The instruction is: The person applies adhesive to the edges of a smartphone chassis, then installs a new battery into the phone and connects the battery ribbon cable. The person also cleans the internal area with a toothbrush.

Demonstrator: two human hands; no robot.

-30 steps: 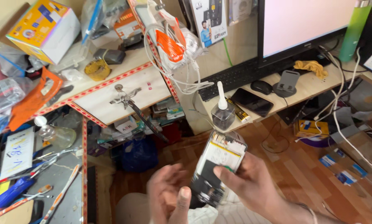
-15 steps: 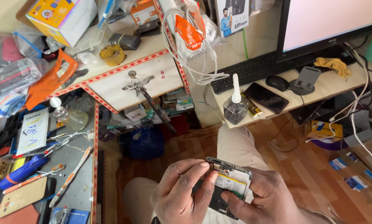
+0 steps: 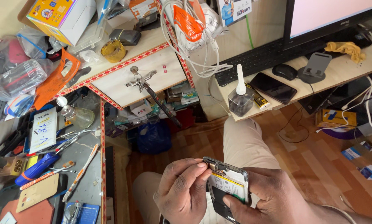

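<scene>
An opened phone (image 3: 226, 191) is held over the lap, low in the view, with its back cover already off, so that the battery with its white and yellow label and the parts near the top edge lie bare. It is clasped in the right hand (image 3: 273, 199), whose grip is closed round the phone's right side and lower end. The left hand (image 3: 185, 195) is set at the phone's top left corner, its thumb and forefinger pinched together there; whether a small part or tool is caught between them cannot be told. The work is judged to be at an inner stage: the opening is done, while the battery is still seated and nothing is seen refitted. To the left a grey bench (image 3: 86, 182) is strewn with screwdrivers (image 3: 81, 172), a small clear bottle (image 3: 76, 114) and a white card (image 3: 42, 129). Behind it a drawer (image 3: 144, 76) with keys in its lock is seen. On a wooden shelf (image 3: 343, 70) ahead a glue bottle (image 3: 240, 97), a dark phone (image 3: 273, 88), a mouse (image 3: 285, 71) and a keyboard (image 3: 260, 58) are set below a monitor (image 3: 331, 16). A floor (image 3: 319, 145) of wood pattern is seen, littered with cables and small boxes.
</scene>
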